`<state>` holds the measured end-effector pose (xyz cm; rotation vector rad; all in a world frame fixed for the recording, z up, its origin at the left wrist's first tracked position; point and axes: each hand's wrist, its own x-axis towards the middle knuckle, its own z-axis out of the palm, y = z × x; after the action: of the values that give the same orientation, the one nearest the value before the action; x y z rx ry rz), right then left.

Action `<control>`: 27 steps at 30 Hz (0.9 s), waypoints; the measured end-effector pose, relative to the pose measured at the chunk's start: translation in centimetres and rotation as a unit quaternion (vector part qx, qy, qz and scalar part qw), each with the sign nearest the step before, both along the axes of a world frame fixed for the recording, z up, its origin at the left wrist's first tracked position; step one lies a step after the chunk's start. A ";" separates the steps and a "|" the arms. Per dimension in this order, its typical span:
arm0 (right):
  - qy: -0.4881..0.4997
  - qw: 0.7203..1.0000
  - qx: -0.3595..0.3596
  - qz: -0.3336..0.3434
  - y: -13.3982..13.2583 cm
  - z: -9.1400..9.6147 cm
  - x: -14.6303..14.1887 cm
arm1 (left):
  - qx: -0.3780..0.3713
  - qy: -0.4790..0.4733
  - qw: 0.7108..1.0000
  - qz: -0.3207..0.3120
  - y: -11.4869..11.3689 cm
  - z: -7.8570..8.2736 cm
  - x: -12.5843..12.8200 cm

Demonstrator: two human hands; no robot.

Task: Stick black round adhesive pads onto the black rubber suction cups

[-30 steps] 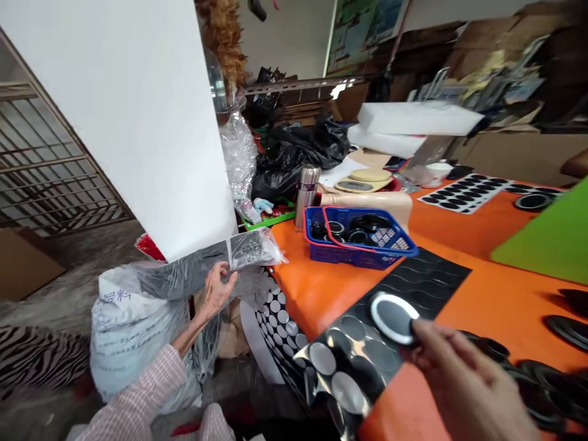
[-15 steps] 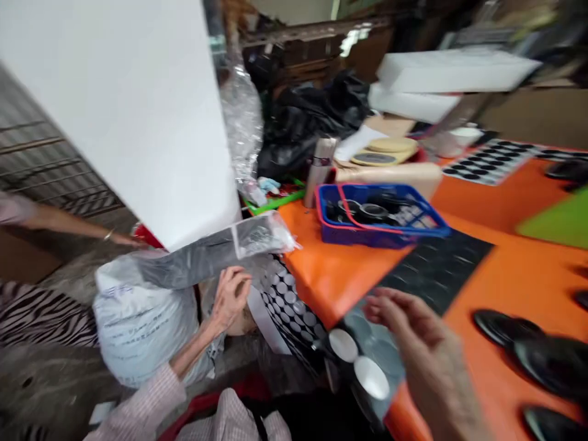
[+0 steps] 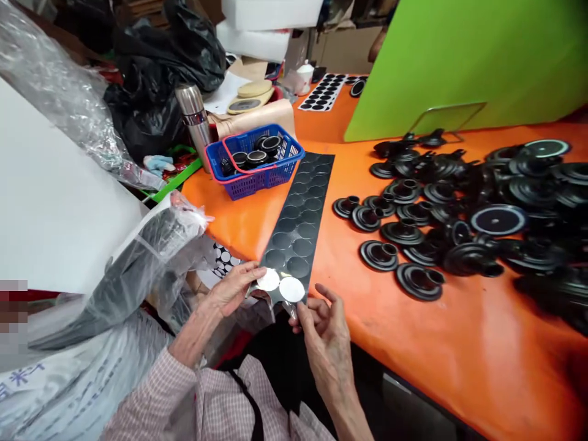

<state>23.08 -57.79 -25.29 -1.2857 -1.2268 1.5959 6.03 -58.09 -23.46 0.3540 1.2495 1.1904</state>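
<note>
Two discs (image 3: 291,289) lie between left hand (image 3: 233,288), gripping the sheet (image 3: 302,214), and right hand (image 3: 321,324), pinching its near end!

The orange table (image 3: 413,340) is catching some pale glare near its front edge, and there's 1 big lime-green board (image 3: 473,58) standing up toward the far edge. Plain white panel (image 3: 59,202) off past the left edge, brown cardboard (image 3: 345,52) behind the far edge, and it's kinda dim back there.

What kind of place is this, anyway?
Probably a workshop: many similar black parts lie on an orange table, near a dark sheet of circles and a blue basket holding more round pieces.
</note>
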 end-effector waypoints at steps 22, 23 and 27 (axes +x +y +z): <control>-0.347 0.793 0.490 0.100 4.5 -0.5 -2.9 | 0.100 0.055 0.993 -0.018 0.0 -1.4 0.8; -0.346 0.793 0.494 0.088 4.8 -0.6 -2.8 | 0.097 0.070 0.993 -0.019 0.0 -1.5 0.8; -0.301 0.847 0.438 0.010 5.7 -0.2 -1.7 | 0.052 0.171 0.984 -0.019 -0.4 -1.7 0.5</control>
<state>21.41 -52.06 -25.46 -1.1369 -2.0223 0.4355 6.54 -58.54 -25.13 0.6789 1.4696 1.1978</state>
